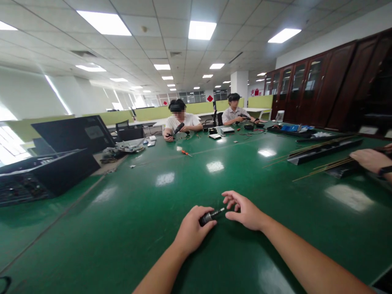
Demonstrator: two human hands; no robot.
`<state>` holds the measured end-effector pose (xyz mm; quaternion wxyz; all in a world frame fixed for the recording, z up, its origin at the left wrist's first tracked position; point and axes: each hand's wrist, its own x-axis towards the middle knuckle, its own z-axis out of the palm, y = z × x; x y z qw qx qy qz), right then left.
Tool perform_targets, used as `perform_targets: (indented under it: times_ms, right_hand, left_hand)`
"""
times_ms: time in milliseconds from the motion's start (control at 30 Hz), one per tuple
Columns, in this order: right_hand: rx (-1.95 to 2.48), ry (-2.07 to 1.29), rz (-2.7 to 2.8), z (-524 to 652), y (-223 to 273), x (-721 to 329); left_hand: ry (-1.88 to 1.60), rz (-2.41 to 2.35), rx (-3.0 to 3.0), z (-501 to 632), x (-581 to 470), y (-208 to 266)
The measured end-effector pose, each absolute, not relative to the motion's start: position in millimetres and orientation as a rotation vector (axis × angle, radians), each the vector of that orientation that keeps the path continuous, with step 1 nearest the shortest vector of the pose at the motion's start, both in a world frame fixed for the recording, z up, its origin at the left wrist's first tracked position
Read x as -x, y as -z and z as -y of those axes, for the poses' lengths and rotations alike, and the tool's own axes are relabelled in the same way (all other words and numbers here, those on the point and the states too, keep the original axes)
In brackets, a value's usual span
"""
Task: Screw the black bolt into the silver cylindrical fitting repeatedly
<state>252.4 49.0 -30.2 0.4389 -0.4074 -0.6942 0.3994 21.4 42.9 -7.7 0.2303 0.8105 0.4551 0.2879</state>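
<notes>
My left hand (192, 228) is wrapped round a dark cylindrical tool (207, 218) with a stepped metal shaft, whose pale tip points to the right. Most of the tool's body is hidden in the palm, so its exact kind does not show. Just right of the tip is my right hand (245, 210), fingers apart and slightly curled, with nothing in them. A small gap separates its fingers from the tip. Both hands are low over the glossy green tabletop (147, 237).
A black computer case (45, 175) stands at the left. An orange-handled screwdriver (185, 152) lies farther back. Two people (180, 120) work across the table with dark tools. Thin rods (324, 165) and dark channels lie at the right, beside another person's hand (370, 159).
</notes>
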Motion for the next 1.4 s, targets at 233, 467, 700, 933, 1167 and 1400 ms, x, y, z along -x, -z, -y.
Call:
perform_targets:
  times_ms: [233,467,700,933,1167,1400]
  right_hand:
    - [1.054,-0.842,1.958,-38.3,23.6,-244.1]
    - [1.096,-0.827,1.962,-36.5,21.2,-240.7]
    - [1.090,-0.771,2.034,-34.7,22.1,-237.2]
    - [1.124,-0.755,2.011,-38.6,26.3,-235.2]
    - [1.165,-0.756,2.004,-38.5,27.4,-235.7]
    - [1.173,-0.767,1.991,-38.8,28.3,-237.1]
  left_hand:
    - [-0.834,-1.274,-2.165,-43.9,-19.5,16.3]
    - [-0.783,-1.298,-2.230,-42.7,-22.6,14.9]
    - [-0.782,-1.289,-2.286,-38.6,-25.6,13.7]
    - [-0.731,-1.306,-2.369,-38.2,-26.9,14.9]
    - [-0.722,-1.327,-2.377,-38.7,-26.1,17.5]
    - [-0.721,-1.323,-2.370,-38.9,-25.3,17.3]
